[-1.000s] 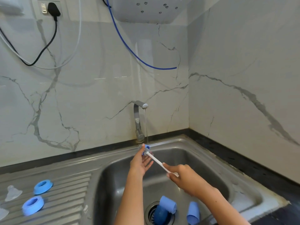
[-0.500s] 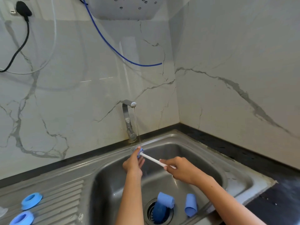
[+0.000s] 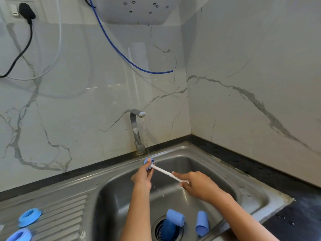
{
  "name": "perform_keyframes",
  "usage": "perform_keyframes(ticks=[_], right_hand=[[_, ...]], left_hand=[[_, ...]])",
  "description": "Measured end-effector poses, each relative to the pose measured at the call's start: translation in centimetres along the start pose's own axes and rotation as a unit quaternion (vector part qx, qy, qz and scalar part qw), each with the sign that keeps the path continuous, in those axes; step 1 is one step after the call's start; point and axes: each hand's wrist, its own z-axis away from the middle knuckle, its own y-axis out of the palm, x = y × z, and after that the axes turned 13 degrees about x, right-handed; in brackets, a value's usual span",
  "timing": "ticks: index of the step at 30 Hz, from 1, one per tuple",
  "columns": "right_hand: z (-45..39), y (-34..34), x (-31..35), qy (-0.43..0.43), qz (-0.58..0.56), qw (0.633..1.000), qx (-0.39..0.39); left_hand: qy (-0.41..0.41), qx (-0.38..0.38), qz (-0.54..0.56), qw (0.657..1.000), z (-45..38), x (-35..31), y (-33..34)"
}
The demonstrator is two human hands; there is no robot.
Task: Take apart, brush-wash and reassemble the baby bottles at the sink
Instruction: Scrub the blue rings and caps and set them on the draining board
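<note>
My left hand (image 3: 143, 176) holds a small blue bottle part (image 3: 148, 161) up under the thin stream of water from the tap (image 3: 137, 129). My right hand (image 3: 196, 184) grips the white handle of a thin brush (image 3: 165, 172), whose bristle end is pushed into that blue part. Two blue bottle pieces lie in the sink basin: one (image 3: 174, 219) over the drain (image 3: 160, 230), another (image 3: 202, 225) just right of it. Two blue screw rings (image 3: 29, 217) (image 3: 20, 235) rest on the ribbed drainboard at the lower left.
The steel sink (image 3: 196, 153) sits in a corner of marble-look walls with a dark counter (image 3: 260, 173) on the right. A blue hose (image 3: 132, 63) hangs from a white appliance overhead. A black plug and cable (image 3: 26, 13) sit at the upper left.
The camera view shifted, so the drainboard items slid toward the lower left edge. Both hands stay under the tap, and the brush works in the blue part.
</note>
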Motion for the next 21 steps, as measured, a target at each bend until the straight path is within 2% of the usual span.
perform_keyframes(ticks=[1, 3, 5, 8, 11, 13, 16, 19, 21], right_hand=[[-0.1, 0.2, 0.3, 0.014, 0.091, 0.995, -0.024], [-0.3, 0.6, 0.7, 0.005, 0.096, 0.995, -0.037], [-0.4, 0.8, 0.9, -0.047, -0.068, 0.997, 0.003], [-0.1, 0.5, 0.4, -0.047, -0.286, 0.956, 0.045], [0.3, 0.0, -0.2, -0.016, -0.412, 0.908, 0.077], [0.2, -0.4, -0.4, -0.009, -0.433, 0.898, 0.078], [-0.2, -0.1, -0.5, -0.018, -0.336, 0.941, 0.019], [-0.4, 0.2, -0.5, 0.001, -0.091, 0.995, -0.041], [-0.4, 0.4, -0.2, 0.007, 0.011, 0.998, -0.063]], left_hand=[[0.009, -0.042, -0.008, 0.999, 0.2, 0.2, 0.0], [0.010, -0.062, -0.029, 0.998, 0.0, 0.1, -0.2], [-0.015, -0.016, -0.062, 0.998, -0.3, -0.4, -0.5], [-0.034, 0.076, -0.054, 0.995, -0.5, -0.8, -0.3], [-0.038, 0.169, 0.017, 0.985, -0.3, -1.0, 0.1], [-0.036, 0.209, 0.054, 0.976, -0.3, -0.9, -0.1], [-0.019, 0.178, 0.047, 0.983, -0.4, -0.5, -0.2], [0.017, 0.065, 0.003, 0.998, -0.4, 0.1, 0.0], [0.035, -0.016, 0.000, 0.999, -0.2, 0.3, 0.1]])
